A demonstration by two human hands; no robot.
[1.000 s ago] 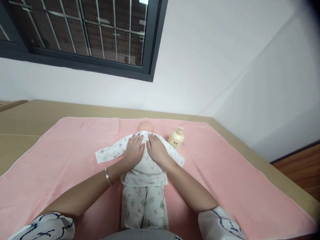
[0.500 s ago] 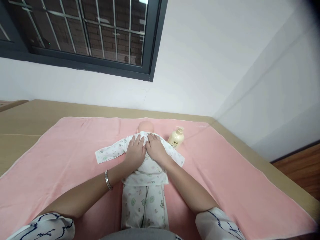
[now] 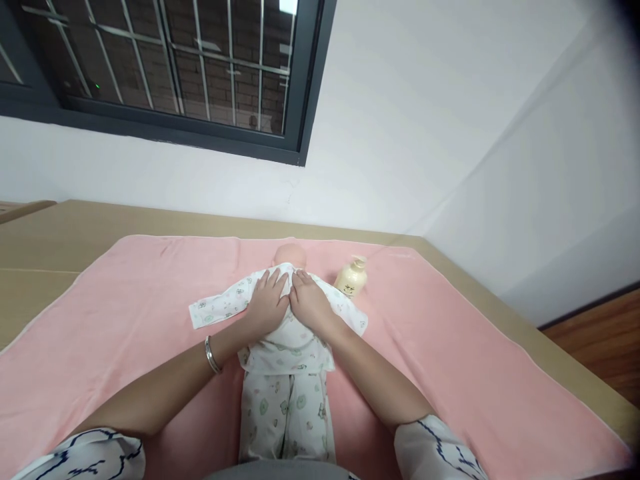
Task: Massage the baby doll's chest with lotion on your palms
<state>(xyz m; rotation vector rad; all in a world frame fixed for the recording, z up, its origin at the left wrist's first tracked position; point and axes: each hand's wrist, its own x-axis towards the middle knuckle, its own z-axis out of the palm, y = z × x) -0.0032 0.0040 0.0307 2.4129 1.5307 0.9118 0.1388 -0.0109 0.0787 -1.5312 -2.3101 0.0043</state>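
A baby doll (image 3: 290, 256) lies on a pink blanket, dressed in a white printed long-sleeved top (image 3: 300, 357) and matching trousers (image 3: 285, 413). Its bald head points away from me, and its face does not show. My left hand (image 3: 269, 301) rests flat on the left of the doll's upper body, fingers spread. Beside it, my right hand (image 3: 311, 301) lies flat on the right of the upper body, its fingers close together and stretched out. The hands nearly touch at the middle. Both sleeves stretch outward, and the top's hem overlaps the trousers.
A cream pump bottle (image 3: 352, 277) stands on the blanket just right of the doll's shoulder. The pink blanket (image 3: 440, 360) covers most of a wooden table (image 3: 100, 217). Behind are a white wall (image 3: 390, 133) and a barred window (image 3: 200, 80).
Both hands stay on the doll's upper body. The left hand and its bangle have shifted slightly left, and the top's left hem has spread a little outward. The view has moved slightly.
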